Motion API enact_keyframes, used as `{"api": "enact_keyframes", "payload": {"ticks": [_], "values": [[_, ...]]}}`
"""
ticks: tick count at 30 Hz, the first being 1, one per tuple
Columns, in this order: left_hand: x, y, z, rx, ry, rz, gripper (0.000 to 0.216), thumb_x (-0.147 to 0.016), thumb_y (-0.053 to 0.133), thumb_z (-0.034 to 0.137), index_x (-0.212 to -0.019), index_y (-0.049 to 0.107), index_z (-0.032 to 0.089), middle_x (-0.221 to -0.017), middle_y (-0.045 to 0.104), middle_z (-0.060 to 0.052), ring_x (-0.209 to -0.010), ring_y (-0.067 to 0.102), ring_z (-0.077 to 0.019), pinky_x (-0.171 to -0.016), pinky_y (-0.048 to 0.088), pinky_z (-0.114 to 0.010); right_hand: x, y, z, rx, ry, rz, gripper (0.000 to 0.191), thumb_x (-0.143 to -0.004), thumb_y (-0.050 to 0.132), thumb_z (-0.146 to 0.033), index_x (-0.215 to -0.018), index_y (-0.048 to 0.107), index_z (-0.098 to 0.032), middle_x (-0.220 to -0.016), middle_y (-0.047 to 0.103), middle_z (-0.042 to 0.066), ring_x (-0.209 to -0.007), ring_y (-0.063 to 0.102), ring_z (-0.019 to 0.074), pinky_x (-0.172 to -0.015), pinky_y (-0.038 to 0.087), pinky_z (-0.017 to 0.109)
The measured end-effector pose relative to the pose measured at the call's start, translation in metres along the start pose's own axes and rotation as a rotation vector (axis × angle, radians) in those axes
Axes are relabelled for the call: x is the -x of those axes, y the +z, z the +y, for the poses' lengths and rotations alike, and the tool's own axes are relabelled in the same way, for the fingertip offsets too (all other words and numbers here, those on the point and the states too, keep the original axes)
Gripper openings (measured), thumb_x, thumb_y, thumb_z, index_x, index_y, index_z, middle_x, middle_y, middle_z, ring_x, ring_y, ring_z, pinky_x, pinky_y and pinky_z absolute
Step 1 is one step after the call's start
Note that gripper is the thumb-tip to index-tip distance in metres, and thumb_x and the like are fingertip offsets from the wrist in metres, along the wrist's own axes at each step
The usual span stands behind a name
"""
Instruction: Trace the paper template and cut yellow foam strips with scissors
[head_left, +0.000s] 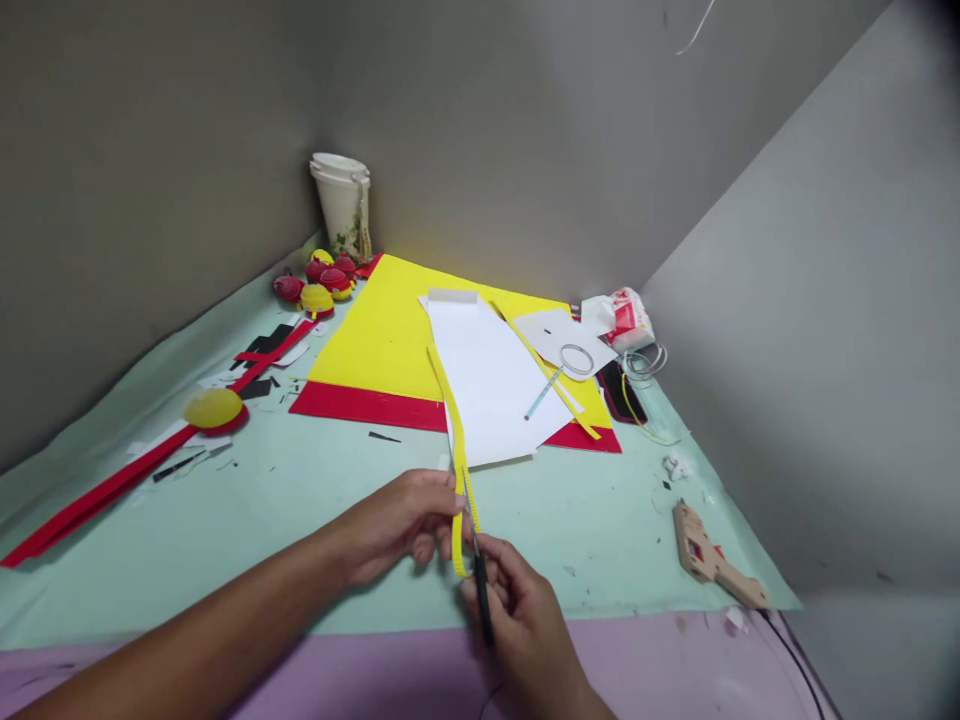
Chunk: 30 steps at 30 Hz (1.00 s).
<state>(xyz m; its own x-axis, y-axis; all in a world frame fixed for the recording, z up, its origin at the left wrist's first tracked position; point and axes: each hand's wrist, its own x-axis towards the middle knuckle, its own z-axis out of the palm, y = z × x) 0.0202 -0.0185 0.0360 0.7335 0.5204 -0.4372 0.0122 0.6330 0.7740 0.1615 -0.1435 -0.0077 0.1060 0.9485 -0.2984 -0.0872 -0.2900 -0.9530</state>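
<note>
My left hand [405, 520] pinches a long yellow foam strip [450, 430] near its lower end; the strip runs up and away over a white sheet [491, 385]. My right hand [521, 615] is closed round a thin black-handled cutting tool [480, 590], whose blade meets the strip just beside my left fingers. Both hands hover over the pale green mat [300, 500] near its front edge.
A yellow sheet [382, 335] lies on a red sheet [360, 405] behind the hands. Red and yellow balls [319, 285] and a white cup [343, 205] stand at the back. Red strips [112, 485] lie left; a glue gun [709, 560] lies right.
</note>
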Motion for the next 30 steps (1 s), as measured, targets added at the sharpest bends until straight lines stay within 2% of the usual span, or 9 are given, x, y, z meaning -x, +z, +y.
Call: {"api": "enact_keyframes", "payload": {"ticks": [4, 8, 13, 16, 21, 23, 25, 26, 30], "values": [[0.001, -0.004, 0.001, 0.117, -0.051, -0.077, 0.016, -0.076, 0.065, 0.028, -0.071, 0.06, 0.013, -0.064, 0.067, -0.005, -0.041, 0.054, -0.0065, -0.034, 0.025, -0.014, -0.002, 0.0, -0.01, -0.065, 0.03, 0.006, 0.044, -0.076, 0.071, -0.044, -0.109, 0.063, -0.016, -0.06, 0.042, -0.008, -0.045, 0.034, 0.0062, -0.039, 0.033, 0.018], [0.004, -0.01, 0.004, 0.082, -0.12, -0.181, 0.017, -0.077, 0.065, 0.031, -0.077, 0.061, 0.014, -0.062, 0.068, -0.007, -0.043, 0.058, -0.0113, -0.035, 0.029, -0.016, -0.002, -0.004, -0.018, -0.118, 0.033, -0.018, 0.045, -0.077, 0.069, -0.048, -0.107, 0.062, -0.015, -0.057, 0.045, -0.008, -0.04, 0.035, 0.0042, -0.038, 0.032, 0.017], [0.008, 0.002, 0.009, -0.14, 0.036, -0.047, 0.029, -0.078, 0.068, 0.045, -0.077, 0.064, 0.016, -0.062, 0.061, 0.0, -0.044, 0.045, -0.0064, -0.04, 0.026, -0.018, 0.0, -0.007, -0.019, -0.093, 0.014, -0.038, 0.044, -0.08, 0.067, -0.047, -0.11, 0.062, -0.015, -0.058, 0.046, -0.008, -0.039, 0.038, 0.0041, -0.039, 0.033, 0.017], [0.012, 0.014, 0.01, -0.318, 0.075, -0.068, 0.03, -0.072, 0.073, 0.045, -0.07, 0.066, 0.015, -0.054, 0.05, 0.004, -0.044, 0.035, -0.0058, -0.041, 0.021, -0.02, 0.001, -0.005, -0.017, -0.041, -0.007, -0.038, 0.042, -0.079, 0.068, -0.044, -0.11, 0.062, -0.016, -0.058, 0.044, -0.008, -0.042, 0.039, 0.0052, -0.041, 0.037, 0.018], [0.024, 0.017, 0.011, -0.234, -0.01, -0.26, 0.04, -0.08, 0.059, 0.052, -0.07, 0.07, 0.015, -0.052, 0.054, 0.0, -0.037, 0.032, -0.0058, -0.038, 0.013, -0.023, 0.0, -0.004, -0.015, -0.042, -0.01, -0.034, 0.039, -0.079, 0.068, -0.041, -0.107, 0.063, -0.016, -0.056, 0.046, -0.008, -0.042, 0.038, 0.0058, -0.04, 0.037, 0.018], [0.03, 0.01, 0.016, -0.305, -0.125, -0.418, 0.046, -0.083, 0.052, 0.055, -0.08, 0.074, 0.014, -0.058, 0.062, -0.005, -0.036, 0.039, -0.0078, -0.036, 0.014, -0.024, -0.001, -0.003, -0.015, -0.069, -0.003, -0.029, 0.039, -0.078, 0.069, -0.04, -0.107, 0.062, -0.016, -0.058, 0.048, -0.007, -0.042, 0.04, 0.0059, -0.039, 0.037, 0.018], [0.031, -0.001, 0.022, -0.432, -0.2, -0.486, 0.042, -0.084, 0.055, 0.051, -0.079, 0.074, 0.014, -0.059, 0.064, -0.007, -0.038, 0.044, -0.0088, -0.037, 0.019, -0.023, -0.001, -0.002, -0.015, -0.104, 0.015, -0.017, 0.039, -0.075, 0.071, -0.038, -0.106, 0.062, -0.016, -0.059, 0.049, -0.007, -0.04, 0.039, 0.0051, -0.037, 0.036, 0.017], [0.03, -0.007, 0.025, -0.471, -0.181, -0.427, 0.04, -0.084, 0.056, 0.05, -0.075, 0.073, 0.015, -0.057, 0.063, -0.006, -0.038, 0.045, -0.0086, -0.037, 0.021, -0.023, -0.001, -0.001, -0.016, -0.121, 0.023, -0.012, 0.039, -0.074, 0.072, -0.037, -0.105, 0.062, -0.015, -0.059, 0.049, -0.008, -0.04, 0.038, 0.0046, -0.036, 0.035, 0.016], [0.012, -0.026, 0.033, -0.361, 0.08, 0.055, 0.035, -0.083, 0.059, 0.051, -0.077, 0.067, 0.017, -0.062, 0.061, 0.0, -0.046, 0.048, -0.0069, -0.044, 0.031, -0.018, 0.001, 0.0, -0.015, -0.139, 0.036, -0.014, 0.039, -0.071, 0.073, -0.035, -0.102, 0.063, -0.015, -0.054, 0.045, -0.009, -0.038, 0.035, 0.0038, -0.034, 0.033, 0.015]]}}
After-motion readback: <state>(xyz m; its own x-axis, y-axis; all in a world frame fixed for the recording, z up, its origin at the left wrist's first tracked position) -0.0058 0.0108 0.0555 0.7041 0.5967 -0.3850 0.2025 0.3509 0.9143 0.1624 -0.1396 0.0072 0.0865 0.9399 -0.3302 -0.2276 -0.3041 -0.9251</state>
